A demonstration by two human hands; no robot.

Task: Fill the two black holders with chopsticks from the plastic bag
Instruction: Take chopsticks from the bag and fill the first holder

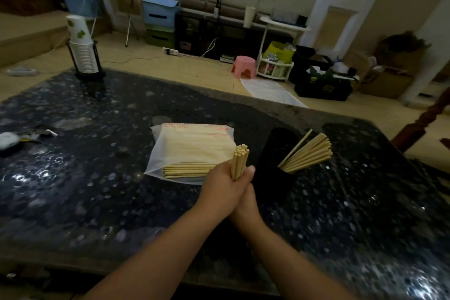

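A: Status, L to R pls.

B: Far L edge of table [73,178]: a white object [8,140], blurred, can't ID. Back L corner: paper cups [81,51] stacked in a black rack. No bearing on the job.

A: Supply?

B: Plastic bag [192,151] lies flat at table centre, mouth toward the person, chopstick ends showing at the opening. Looks well stocked, so plenty left to draw.

A: Hands?

B: Both clasped together just in front of the bag. Left hand [219,189] curled round a bundle of chopsticks [239,162]; right hand [247,192] wrapped on the same bundle from the other side, thumb up against it. Bundle upright, ends roughly level, held above the table.

A: Holders?

B: 2 black holders, R of the bag. Near holder [280,173] has a batch in it, fanned out and leaning R. Far holder [285,140] sits just behind; interior too dark to tell contents.

A: Progress?

B: Judgement only: partway. 1 holder part-filled w/ room left, other unconfirmed. Bundle in hand not yet placed.

A: Obstructions?

B: Leaning sticks crowd the near holder's mouth; new bundle may snag them or knock some out. Dim light, dark holders on dark table, so rims hard to pick out. Route from hands to holders otherwise open.
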